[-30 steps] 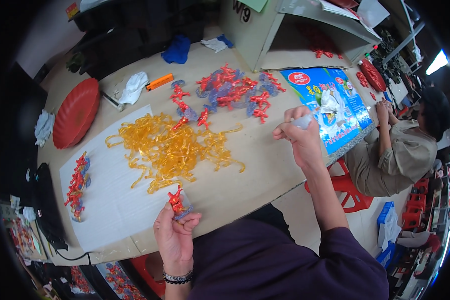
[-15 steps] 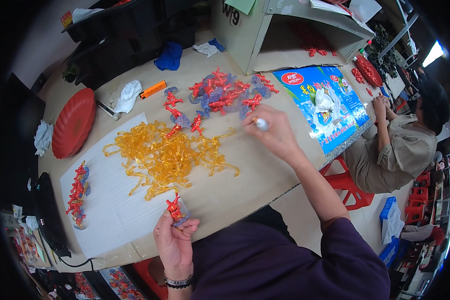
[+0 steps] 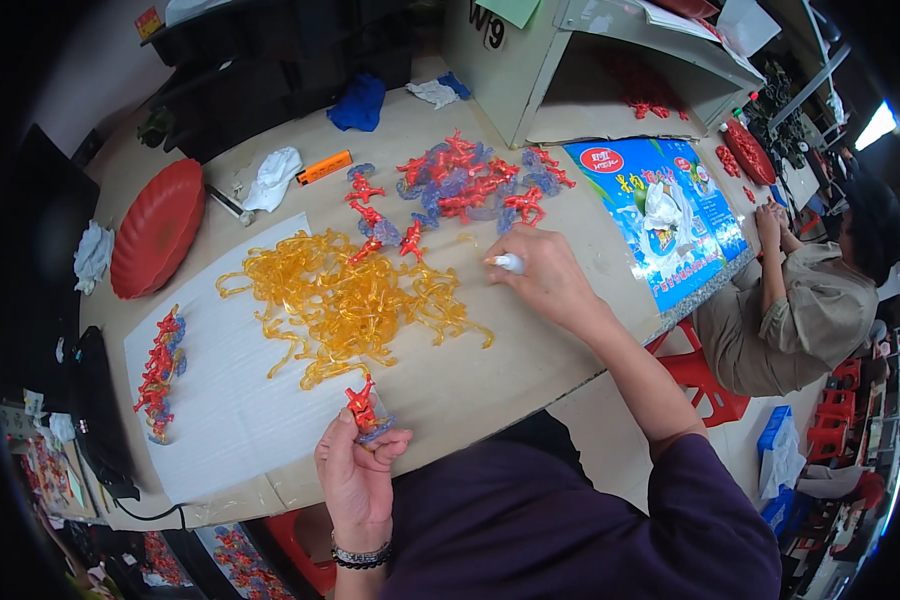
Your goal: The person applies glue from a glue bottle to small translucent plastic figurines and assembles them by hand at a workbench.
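Note:
My left hand (image 3: 360, 470) pinches a small red figurine (image 3: 361, 402) with a translucent purple base, upright near the table's front edge. My right hand (image 3: 555, 278), fingers closed, grips a small white bottle (image 3: 510, 263) over the table, its tip pointing left. Between the hands and farther left spreads a tangled pile of translucent yellow curved pieces (image 3: 340, 300), partly on a white sheet (image 3: 205, 420). Beyond my right hand lies a heap of red figurines with purple parts (image 3: 460, 180). A row of similar figurines (image 3: 158, 380) stands on the sheet's left side.
A red fluted tray (image 3: 158, 230), a white crumpled cloth (image 3: 273, 178) and an orange box (image 3: 325, 166) lie at the far left. A blue printed sheet (image 3: 660, 220) and a grey shelf unit (image 3: 520, 70) stand to the right. A co-worker (image 3: 785, 290) sits beyond.
My right hand has come slightly nearer with the bottle, which now lies more sideways. The left hand still holds the figurine in the same way. The whole view has shifted a little.

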